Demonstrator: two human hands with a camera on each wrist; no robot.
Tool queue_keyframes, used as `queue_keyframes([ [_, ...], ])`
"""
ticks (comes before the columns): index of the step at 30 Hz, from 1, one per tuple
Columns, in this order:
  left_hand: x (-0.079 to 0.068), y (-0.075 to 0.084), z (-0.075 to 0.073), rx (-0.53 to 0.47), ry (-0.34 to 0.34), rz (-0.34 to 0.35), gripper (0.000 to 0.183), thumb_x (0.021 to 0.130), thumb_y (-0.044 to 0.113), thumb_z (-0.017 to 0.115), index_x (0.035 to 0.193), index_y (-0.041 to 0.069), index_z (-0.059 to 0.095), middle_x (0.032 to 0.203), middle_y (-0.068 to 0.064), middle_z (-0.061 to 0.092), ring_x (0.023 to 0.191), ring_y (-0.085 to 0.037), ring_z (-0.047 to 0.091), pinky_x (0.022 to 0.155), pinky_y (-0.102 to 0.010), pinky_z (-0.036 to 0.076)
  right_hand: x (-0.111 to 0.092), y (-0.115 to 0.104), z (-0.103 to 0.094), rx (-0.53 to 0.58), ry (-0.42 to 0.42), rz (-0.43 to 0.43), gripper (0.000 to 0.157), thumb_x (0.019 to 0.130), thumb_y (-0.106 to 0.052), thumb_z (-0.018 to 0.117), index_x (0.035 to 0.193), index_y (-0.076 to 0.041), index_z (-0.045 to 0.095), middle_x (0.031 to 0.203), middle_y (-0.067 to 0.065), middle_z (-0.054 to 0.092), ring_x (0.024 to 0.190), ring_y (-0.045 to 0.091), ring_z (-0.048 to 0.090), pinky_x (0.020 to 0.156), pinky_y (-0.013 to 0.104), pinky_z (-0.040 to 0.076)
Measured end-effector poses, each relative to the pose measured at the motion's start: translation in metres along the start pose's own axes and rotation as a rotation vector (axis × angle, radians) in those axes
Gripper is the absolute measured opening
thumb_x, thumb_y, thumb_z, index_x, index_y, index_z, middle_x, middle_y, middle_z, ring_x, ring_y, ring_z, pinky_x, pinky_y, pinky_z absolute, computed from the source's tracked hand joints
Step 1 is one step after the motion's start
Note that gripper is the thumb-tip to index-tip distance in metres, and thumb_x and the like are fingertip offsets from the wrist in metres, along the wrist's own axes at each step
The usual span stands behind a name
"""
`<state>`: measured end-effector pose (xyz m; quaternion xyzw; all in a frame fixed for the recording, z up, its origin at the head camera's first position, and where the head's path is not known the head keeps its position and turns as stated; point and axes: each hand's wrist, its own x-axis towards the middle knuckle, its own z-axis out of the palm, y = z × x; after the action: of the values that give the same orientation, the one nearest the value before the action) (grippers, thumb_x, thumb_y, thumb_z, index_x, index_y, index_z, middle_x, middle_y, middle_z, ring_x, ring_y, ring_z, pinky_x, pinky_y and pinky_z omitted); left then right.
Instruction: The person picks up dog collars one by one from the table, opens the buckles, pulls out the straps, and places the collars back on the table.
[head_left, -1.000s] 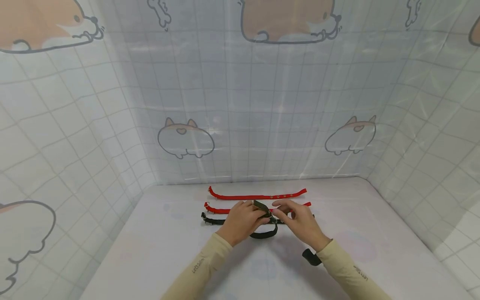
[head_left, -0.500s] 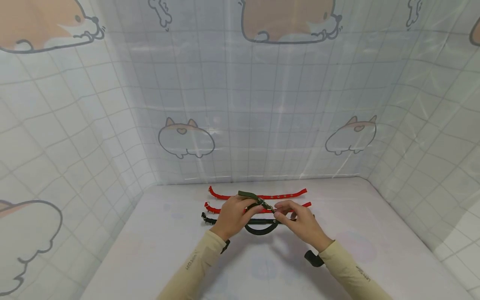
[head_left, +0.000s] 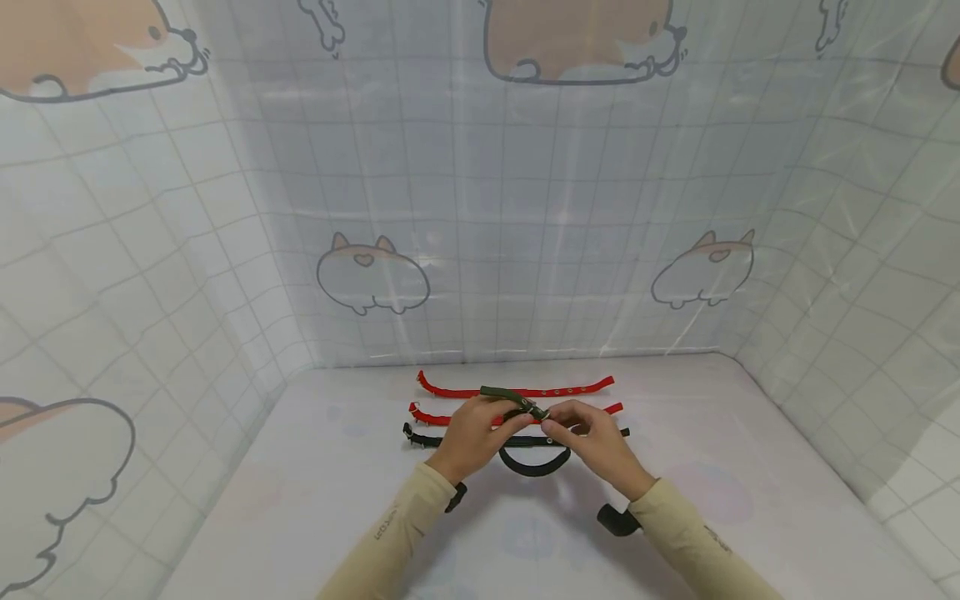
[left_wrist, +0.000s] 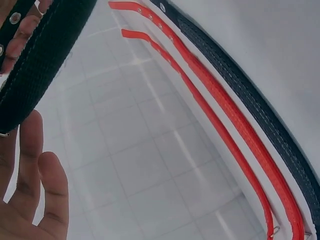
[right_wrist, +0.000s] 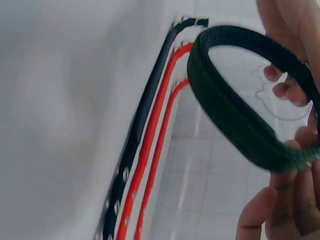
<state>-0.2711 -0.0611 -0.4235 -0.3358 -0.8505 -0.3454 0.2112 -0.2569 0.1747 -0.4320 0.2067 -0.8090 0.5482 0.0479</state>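
Note:
Both hands hold a dark green pet collar, bent into a loop, above the surface. In the head view its strap end [head_left: 501, 392] sticks up past the left fingers, and the loop's lower part [head_left: 534, 471] hangs below. My left hand [head_left: 468, 435] pinches it near the metal buckle [head_left: 534, 410]. Opposite, my right hand [head_left: 600, 442] grips it with thumb and fingers at the buckle. The wide padded band [right_wrist: 220, 100] fills much of the right wrist view. In the left wrist view, eyelets show on its strap [left_wrist: 10, 27]. How the strap runs through the buckle is partly hidden by the fingers.
On the white surface [head_left: 300, 500] behind the hands lie a black collar [head_left: 431, 442] and two red collars, the nearer red one [head_left: 435, 419] and the farther red one [head_left: 480, 393], roughly parallel. A patterned curtain [head_left: 510, 208] rises at the back and sides.
The green strap end has swung from between the hands to the left, above the left fingers. The hanging loop has shifted. Both hands stay close together on the collar.

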Motion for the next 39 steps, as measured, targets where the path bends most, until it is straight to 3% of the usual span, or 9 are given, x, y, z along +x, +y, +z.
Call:
queue_keyframes([
  [5,-0.0003,0.0019,0.0006,-0.019,-0.017,-0.035,0.025,0.097,0.041,0.068,0.108,0.021,0.077,0.104,0.013,0.072,0.1,-0.006,0.064,0.084,-0.03,0.055,-0.0008,0.0009,0.0008,0.149,-0.023,0.056,0.022,0.093,-0.029,0.076,0.109,-0.014,0.072,0.103,0.006,0.072,0.094,0.031,0.069,0.083,0.039,0.057],
  [10,-0.0001,0.0015,-0.0007,-0.026,-0.019,-0.027,0.026,0.097,0.042,0.067,0.109,0.021,0.076,0.103,0.013,0.072,0.097,-0.005,0.065,0.082,-0.029,0.055,-0.0025,-0.0011,-0.0007,0.226,-0.067,0.073,0.023,0.096,-0.026,0.072,0.114,-0.011,0.07,0.108,0.014,0.07,0.096,0.027,0.069,0.088,0.045,0.057],
  [17,-0.0024,0.001,-0.0049,-0.031,0.0,-0.054,0.029,0.095,0.043,0.069,0.11,0.019,0.077,0.101,0.013,0.072,0.093,-0.007,0.063,0.077,-0.028,0.054,-0.0049,-0.0009,-0.0033,0.212,-0.098,0.081,0.027,0.098,-0.025,0.07,0.122,-0.013,0.068,0.106,0.011,0.069,0.096,0.025,0.069,0.087,0.035,0.055],
  [23,-0.0025,0.0026,-0.0022,-0.043,-0.005,-0.045,0.026,0.095,0.039,0.071,0.11,0.019,0.077,0.102,0.012,0.071,0.094,-0.007,0.062,0.076,-0.027,0.054,-0.004,0.0018,-0.0005,0.2,-0.075,0.064,0.024,0.097,-0.026,0.072,0.116,-0.012,0.068,0.104,0.012,0.068,0.094,0.028,0.068,0.088,0.045,0.056],
  [28,-0.0019,0.0034,0.0008,-0.048,-0.011,-0.052,0.027,0.095,0.04,0.071,0.11,0.019,0.077,0.102,0.011,0.071,0.096,-0.007,0.062,0.078,-0.027,0.054,-0.0025,0.0013,0.0014,0.202,-0.043,0.065,0.023,0.096,-0.027,0.074,0.112,-0.012,0.069,0.102,0.011,0.068,0.093,0.027,0.068,0.084,0.039,0.058],
  [33,-0.0023,0.0039,-0.002,-0.04,-0.017,-0.078,0.031,0.096,0.046,0.068,0.11,0.02,0.077,0.1,0.012,0.069,0.091,-0.006,0.061,0.074,-0.026,0.053,-0.0038,0.003,-0.0018,0.219,-0.087,0.048,0.023,0.099,-0.025,0.07,0.118,-0.012,0.069,0.103,0.012,0.068,0.094,0.028,0.068,0.088,0.042,0.057],
  [39,-0.0031,0.0035,-0.0028,-0.038,-0.011,-0.078,0.027,0.095,0.042,0.07,0.109,0.02,0.077,0.099,0.012,0.069,0.09,-0.005,0.06,0.073,-0.027,0.053,-0.0041,0.0018,-0.0018,0.203,-0.101,0.045,0.024,0.1,-0.024,0.068,0.121,-0.014,0.068,0.103,0.012,0.067,0.095,0.028,0.068,0.091,0.05,0.055],
])
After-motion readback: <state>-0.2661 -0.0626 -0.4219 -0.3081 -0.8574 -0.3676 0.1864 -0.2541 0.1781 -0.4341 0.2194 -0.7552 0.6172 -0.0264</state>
